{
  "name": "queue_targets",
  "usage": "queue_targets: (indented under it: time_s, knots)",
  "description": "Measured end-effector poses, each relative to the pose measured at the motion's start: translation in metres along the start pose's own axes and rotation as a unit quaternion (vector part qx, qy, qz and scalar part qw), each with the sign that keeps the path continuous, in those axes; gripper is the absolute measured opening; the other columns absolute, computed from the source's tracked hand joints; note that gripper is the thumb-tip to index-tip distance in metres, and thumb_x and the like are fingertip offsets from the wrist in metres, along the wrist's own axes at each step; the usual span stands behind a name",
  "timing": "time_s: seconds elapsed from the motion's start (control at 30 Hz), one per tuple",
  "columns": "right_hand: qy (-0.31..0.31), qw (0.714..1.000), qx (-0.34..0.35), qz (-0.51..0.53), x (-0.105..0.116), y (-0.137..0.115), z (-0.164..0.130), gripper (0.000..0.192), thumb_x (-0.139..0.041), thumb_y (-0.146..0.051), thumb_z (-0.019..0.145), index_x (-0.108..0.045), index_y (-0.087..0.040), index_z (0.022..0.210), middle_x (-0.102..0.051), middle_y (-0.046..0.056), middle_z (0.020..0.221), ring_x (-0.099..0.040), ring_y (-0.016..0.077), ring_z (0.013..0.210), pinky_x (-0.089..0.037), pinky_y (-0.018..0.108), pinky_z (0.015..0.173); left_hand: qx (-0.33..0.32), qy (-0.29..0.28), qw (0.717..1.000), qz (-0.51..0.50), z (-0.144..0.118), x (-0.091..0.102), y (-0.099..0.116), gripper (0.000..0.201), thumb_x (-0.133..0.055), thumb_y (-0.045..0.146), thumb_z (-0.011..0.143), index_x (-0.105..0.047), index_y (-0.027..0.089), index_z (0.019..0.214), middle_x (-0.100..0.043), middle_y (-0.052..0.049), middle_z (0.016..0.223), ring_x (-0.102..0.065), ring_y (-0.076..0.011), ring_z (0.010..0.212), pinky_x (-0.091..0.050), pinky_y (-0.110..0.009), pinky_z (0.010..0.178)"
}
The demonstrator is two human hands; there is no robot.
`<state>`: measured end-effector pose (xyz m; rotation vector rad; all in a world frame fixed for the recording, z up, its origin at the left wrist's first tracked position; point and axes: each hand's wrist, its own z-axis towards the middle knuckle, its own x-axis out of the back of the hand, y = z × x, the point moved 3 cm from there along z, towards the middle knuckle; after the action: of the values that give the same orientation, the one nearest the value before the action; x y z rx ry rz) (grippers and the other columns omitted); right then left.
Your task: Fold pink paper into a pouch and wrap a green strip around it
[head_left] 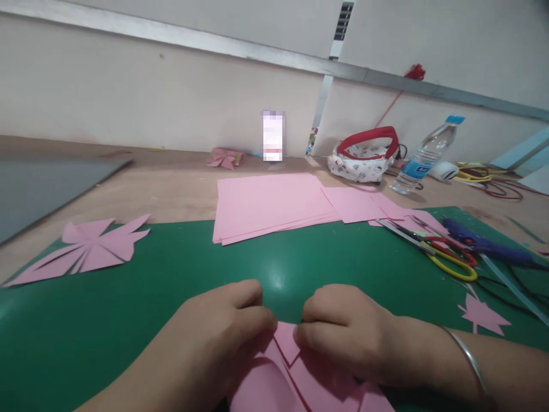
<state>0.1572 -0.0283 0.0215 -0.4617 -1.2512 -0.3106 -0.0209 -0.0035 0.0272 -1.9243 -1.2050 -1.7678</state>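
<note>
Two hands: our left hand (pixel 223 326) and right hand (pixel 343 332) sit low on the green cutting mat (pixel 171 297), knuckles up, fingers curled inward.
Left hand grip: closed, fingertips pinching the top edge of the folded pink paper (pixel 295 377).
Right hand grip: closed likewise, thumb and fingers nipping the same paper just beside the left; one silver bangle (pixel 469 357) rings our wrist.
One held piece: the folded pink paper lies on the mat's near edge, between and under both hands, with cut slits showing.
Finished cut shapes: we count two on the mat, one large flower shape (pixel 90 249) far left, one small cutout (pixel 482 315) right.
Folded pink piece at the wall: one (pixel 226 158).
Paper stack: one pile of pink sheets (pixel 270 206) straddling the mat's far edge and the worktop (pixel 163 189); we cannot count its sheets.
Scissors: one pair, yellow and red handles (pixel 446 257).
Glue gun: one, blue (pixel 484 243), just beside the scissors.
Bottle: one, blue cap (pixel 424 154).
Pouch: one, white with red trim (pixel 364 154).
</note>
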Motion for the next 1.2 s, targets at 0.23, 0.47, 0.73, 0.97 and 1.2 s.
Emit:
queue_targets:
  time_s: [0.23, 0.47, 0.73, 0.97, 1.2]
  knots:
    - [0.072, 0.991, 0.106, -0.021, 0.008, -0.010, 0.002, 0.038, -0.039, -0.010, 0.094, -0.061, -0.013, 0.064, -0.048, 0.003, 0.062, -0.032, 0.0148, 0.055, -0.025, 0.031, 0.051, -0.016, 0.049, 0.998, -0.048, -0.001, -0.006, -0.005, 0.020, -0.050, 0.013, 0.075, -0.065, 0.021, 0.065, -0.051, 0.000, 0.069, -0.049, -0.0125, 0.060, -0.034, -0.022, 0.052]
    - [0.018, 0.996, 0.082, 0.036, 0.006, -0.004, 0.005, 0.038, -0.038, -0.014, 0.097, -0.060, -0.013, 0.066, -0.048, 0.002, 0.066, -0.033, 0.0142, 0.059, -0.030, 0.029, 0.055, 0.005, -0.033, 0.998, 0.047, 0.002, 0.000, 0.004, 0.026, -0.047, 0.008, 0.078, -0.067, 0.020, 0.067, -0.051, -0.001, 0.072, -0.050, -0.0136, 0.062, -0.033, -0.024, 0.052]
    - [-0.048, 0.997, 0.052, 0.025, 0.009, -0.001, 0.008, 0.010, -0.053, -0.015, 0.087, -0.063, -0.013, 0.090, -0.056, 0.005, 0.077, -0.042, 0.0163, 0.069, -0.033, 0.030, 0.060, -0.045, -0.003, 0.993, 0.107, 0.001, -0.001, 0.003, 0.016, -0.057, 0.012, 0.077, -0.067, 0.022, 0.071, -0.056, 0.000, 0.074, -0.049, -0.0156, 0.064, -0.022, -0.027, 0.050]
    - [-0.065, 0.997, 0.035, -0.025, 0.007, 0.000, 0.009, 0.022, -0.045, -0.019, 0.096, -0.062, -0.014, 0.083, -0.055, 0.003, 0.076, -0.036, 0.0151, 0.066, -0.024, 0.031, 0.058, 0.003, -0.056, 0.992, 0.116, 0.003, 0.003, 0.006, 0.016, -0.056, 0.014, 0.079, -0.068, 0.022, 0.071, -0.058, -0.002, 0.080, -0.052, -0.0176, 0.068, -0.026, -0.026, 0.050]
    - [-0.146, 0.988, 0.033, -0.020, 0.024, 0.003, -0.002, 0.016, -0.053, -0.018, 0.093, -0.060, -0.017, 0.079, -0.055, -0.001, 0.073, -0.035, 0.0140, 0.064, -0.024, 0.033, 0.064, 0.003, -0.037, 0.997, 0.074, 0.001, 0.003, 0.008, 0.023, -0.054, 0.009, 0.079, -0.071, 0.024, 0.075, -0.060, -0.003, 0.079, -0.054, -0.0198, 0.070, -0.030, -0.028, 0.054]
